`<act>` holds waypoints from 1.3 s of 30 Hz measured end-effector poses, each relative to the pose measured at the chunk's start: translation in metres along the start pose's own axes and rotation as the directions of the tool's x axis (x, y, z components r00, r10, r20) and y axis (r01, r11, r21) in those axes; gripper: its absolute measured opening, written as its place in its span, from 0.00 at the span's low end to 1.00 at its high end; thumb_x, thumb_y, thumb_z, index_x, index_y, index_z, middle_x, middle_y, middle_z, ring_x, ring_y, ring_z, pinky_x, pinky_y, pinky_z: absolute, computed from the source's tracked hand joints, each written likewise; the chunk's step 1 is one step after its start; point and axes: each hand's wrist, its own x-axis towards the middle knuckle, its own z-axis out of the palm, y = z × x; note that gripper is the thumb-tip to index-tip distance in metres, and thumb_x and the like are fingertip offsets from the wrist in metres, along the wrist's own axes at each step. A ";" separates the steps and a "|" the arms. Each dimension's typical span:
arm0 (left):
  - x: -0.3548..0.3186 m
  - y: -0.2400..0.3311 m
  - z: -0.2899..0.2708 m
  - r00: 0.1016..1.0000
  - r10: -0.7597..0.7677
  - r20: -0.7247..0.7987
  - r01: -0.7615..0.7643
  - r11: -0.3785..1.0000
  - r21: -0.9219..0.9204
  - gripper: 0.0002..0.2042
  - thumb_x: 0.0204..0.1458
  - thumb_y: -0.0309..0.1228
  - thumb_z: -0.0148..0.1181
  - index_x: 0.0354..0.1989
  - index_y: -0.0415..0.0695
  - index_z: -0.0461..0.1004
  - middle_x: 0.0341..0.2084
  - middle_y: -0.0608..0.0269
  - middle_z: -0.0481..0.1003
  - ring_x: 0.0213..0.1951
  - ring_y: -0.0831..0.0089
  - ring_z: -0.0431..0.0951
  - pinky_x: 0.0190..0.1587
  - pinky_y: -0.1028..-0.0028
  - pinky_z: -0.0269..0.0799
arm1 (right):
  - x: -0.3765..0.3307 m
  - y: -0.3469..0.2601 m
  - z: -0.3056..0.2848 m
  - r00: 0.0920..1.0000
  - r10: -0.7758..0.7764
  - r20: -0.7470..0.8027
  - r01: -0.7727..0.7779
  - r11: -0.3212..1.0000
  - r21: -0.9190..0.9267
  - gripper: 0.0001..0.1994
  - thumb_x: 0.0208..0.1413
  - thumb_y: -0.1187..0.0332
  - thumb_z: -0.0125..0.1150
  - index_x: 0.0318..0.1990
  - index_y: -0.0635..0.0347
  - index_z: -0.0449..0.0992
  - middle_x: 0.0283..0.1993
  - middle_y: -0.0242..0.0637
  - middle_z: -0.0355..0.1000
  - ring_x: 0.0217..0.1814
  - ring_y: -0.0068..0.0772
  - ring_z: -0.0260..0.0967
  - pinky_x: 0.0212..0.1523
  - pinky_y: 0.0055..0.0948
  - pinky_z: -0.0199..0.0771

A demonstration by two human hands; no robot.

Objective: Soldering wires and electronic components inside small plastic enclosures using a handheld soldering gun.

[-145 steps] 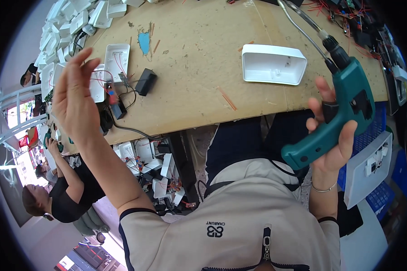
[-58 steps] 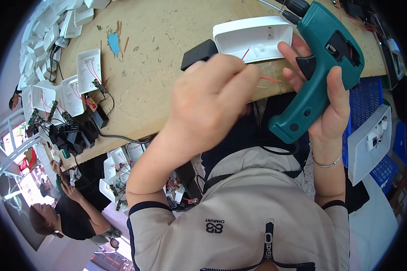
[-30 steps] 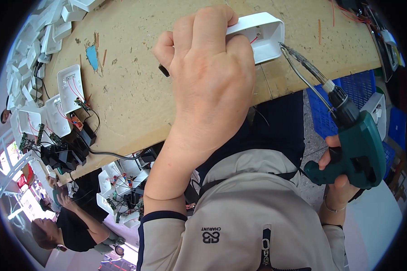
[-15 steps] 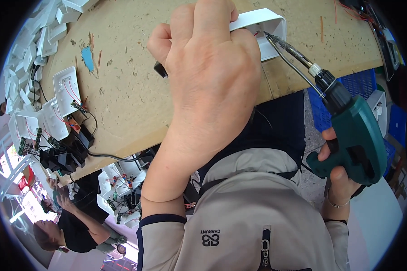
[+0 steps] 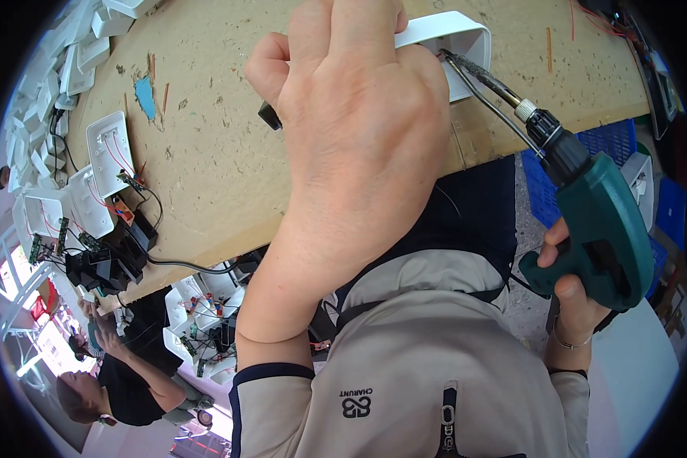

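Observation:
My left hand, its back turned up, grips a white plastic housing just above the table; its fingertips are hidden behind the hand. A small black block peeks out beside the left hand's wrist-side edge. In my right hand is a dark green soldering gun, fingers and thumb wrapped round its handle. Its metal tip and thin feed tube reach into the housing's open side, close to my left fingers. What the tip touches inside cannot be made out.
White housings with red wires and circuit boards lie at the table's left edge by black blocks. More white housings are heaped at the far left. Blue crates stand at right. A co-worker works at lower left.
The soldering gun's tip has shifted slightly left and up, a little deeper into the housing. My left hand and the housing have moved slightly right. Both grips are unchanged.

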 end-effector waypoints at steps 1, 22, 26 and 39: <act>0.000 0.000 0.000 1.000 0.000 -0.001 0.000 1.000 -0.003 0.04 0.34 0.24 0.59 0.21 0.40 0.72 0.31 0.62 0.68 0.34 0.67 0.67 0.39 0.70 0.56 | -0.001 0.000 -0.001 1.000 0.011 0.000 -0.011 1.000 0.004 0.33 0.37 0.50 0.65 0.43 0.72 0.64 0.31 0.40 0.66 0.25 0.24 0.64 0.25 0.19 0.64; 0.005 0.000 0.002 0.999 0.012 -0.043 -0.014 0.999 -0.043 0.04 0.34 0.24 0.59 0.21 0.40 0.72 0.30 0.62 0.68 0.33 0.68 0.67 0.39 0.70 0.57 | -0.004 0.001 0.002 0.999 -0.041 0.028 0.042 0.998 -0.037 0.37 0.37 0.50 0.65 0.48 0.71 0.61 0.40 0.47 0.68 0.29 0.27 0.67 0.30 0.22 0.68; 0.007 -0.001 0.005 0.999 0.012 -0.051 -0.014 0.999 -0.049 0.04 0.34 0.24 0.59 0.21 0.40 0.72 0.30 0.62 0.68 0.33 0.68 0.67 0.38 0.70 0.57 | -0.005 -0.002 0.003 0.999 -0.006 0.034 0.006 1.000 -0.015 0.38 0.37 0.51 0.65 0.50 0.72 0.60 0.42 0.50 0.67 0.30 0.27 0.67 0.31 0.22 0.69; 0.008 -0.001 0.005 0.997 0.015 -0.069 -0.020 0.997 -0.075 0.04 0.34 0.24 0.59 0.21 0.40 0.72 0.30 0.61 0.67 0.32 0.68 0.67 0.38 0.70 0.57 | -0.008 -0.002 0.001 0.999 0.003 0.035 -0.004 1.000 0.020 0.39 0.36 0.51 0.66 0.51 0.73 0.58 0.44 0.53 0.66 0.31 0.27 0.68 0.29 0.21 0.70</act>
